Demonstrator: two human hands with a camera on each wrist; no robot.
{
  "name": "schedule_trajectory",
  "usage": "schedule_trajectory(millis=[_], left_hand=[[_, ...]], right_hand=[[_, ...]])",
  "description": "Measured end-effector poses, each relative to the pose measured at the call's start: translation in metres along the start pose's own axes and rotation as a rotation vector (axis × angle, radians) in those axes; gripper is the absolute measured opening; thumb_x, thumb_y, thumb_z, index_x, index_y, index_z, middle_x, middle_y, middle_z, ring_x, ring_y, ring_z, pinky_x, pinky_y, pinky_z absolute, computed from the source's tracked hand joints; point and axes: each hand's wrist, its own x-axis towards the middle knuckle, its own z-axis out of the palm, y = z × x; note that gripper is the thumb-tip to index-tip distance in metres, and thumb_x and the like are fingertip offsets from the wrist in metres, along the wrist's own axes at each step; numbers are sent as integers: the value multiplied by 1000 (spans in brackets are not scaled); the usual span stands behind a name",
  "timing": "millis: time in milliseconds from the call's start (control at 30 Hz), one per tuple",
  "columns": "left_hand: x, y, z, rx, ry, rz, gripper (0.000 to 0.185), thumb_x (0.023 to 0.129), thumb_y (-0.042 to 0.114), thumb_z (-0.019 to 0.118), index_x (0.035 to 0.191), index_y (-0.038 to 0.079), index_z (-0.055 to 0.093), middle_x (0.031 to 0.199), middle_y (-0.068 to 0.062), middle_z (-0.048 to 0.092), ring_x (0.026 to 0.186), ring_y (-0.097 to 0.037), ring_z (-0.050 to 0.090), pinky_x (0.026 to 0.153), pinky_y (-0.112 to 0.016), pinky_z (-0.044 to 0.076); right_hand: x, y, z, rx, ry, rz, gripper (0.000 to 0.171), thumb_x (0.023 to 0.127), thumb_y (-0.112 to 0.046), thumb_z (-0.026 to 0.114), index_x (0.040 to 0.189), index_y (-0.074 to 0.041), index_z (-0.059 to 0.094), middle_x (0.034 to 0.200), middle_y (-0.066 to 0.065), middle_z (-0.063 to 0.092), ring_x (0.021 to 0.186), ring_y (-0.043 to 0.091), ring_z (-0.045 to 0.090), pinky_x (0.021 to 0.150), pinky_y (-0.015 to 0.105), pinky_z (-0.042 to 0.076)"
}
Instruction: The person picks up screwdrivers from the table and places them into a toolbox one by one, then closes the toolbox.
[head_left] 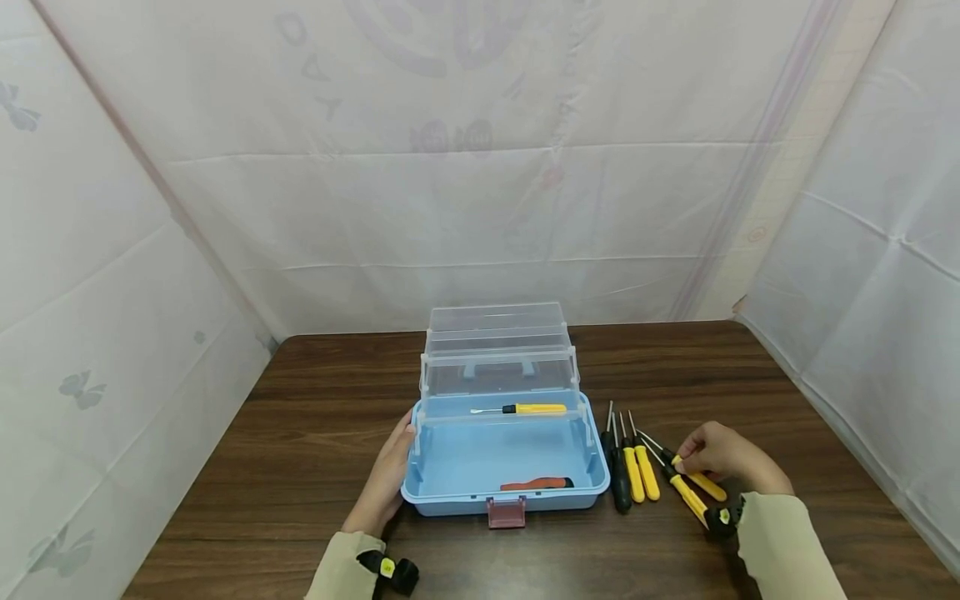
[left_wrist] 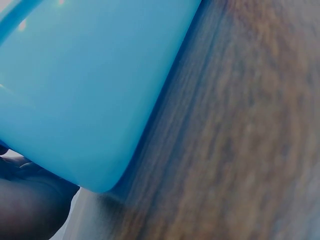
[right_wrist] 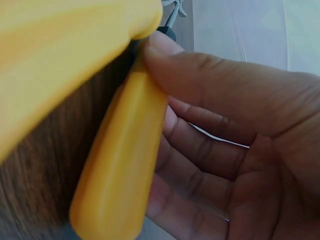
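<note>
A light-blue toolbox (head_left: 502,505) with its clear lid (head_left: 497,321) raised stands on the table. My left hand (head_left: 384,482) holds its left side wall, with fingertips at the rim; in the left wrist view the blue wall hides most of that hand. To the right of the box, my right hand (head_left: 723,454) pinches the yellow handle of a screwdriver (right_wrist: 122,160) between thumb and fingers, near the black collar. That screwdriver's handle lies close to the tabletop. Just left of it is another yellow-handled screwdriver (head_left: 688,495), its handle large in the right wrist view.
Inside the box lie a yellow-and-black screwdriver (head_left: 536,409) at the back and an orange-red handled tool (head_left: 537,483) near the front wall. Right of the box lie black-handled screwdrivers (head_left: 620,483) and two yellow ones (head_left: 647,475). White sheeting (head_left: 360,208) stands behind the wooden table (head_left: 300,450).
</note>
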Motion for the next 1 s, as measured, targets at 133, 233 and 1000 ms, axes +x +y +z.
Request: schedule_trajectory(millis=[133, 233, 1000], left_hand=[[1, 0, 0, -2, 2, -2, 59, 105, 45, 23, 155, 17, 13, 162, -13, 11, 148, -37, 11, 115, -58, 15], [1, 1, 0, -4, 1, 1, 58, 105, 45, 22, 155, 17, 13, 162, -13, 11, 148, -37, 11, 115, -58, 14], [0, 2, 1, 13, 4, -4, 58, 105, 45, 22, 155, 18, 13, 162, -14, 12, 147, -39, 12, 115, -59, 16]], right_hand=[[0, 1, 0, -3, 7, -10, 18, 82, -13, 75, 91, 1, 68, 81, 3, 65, 73, 16, 59, 64, 36, 56], [0, 4, 0, -3, 10, -20, 18, 83, -14, 74, 91, 0, 68, 80, 3, 65, 71, 15, 59, 63, 34, 55], [-2, 5, -7, 20, -9, -115, 17, 85, -13, 72, 93, 1, 70, 81, 2, 67, 72, 15, 61, 64, 35, 56]])
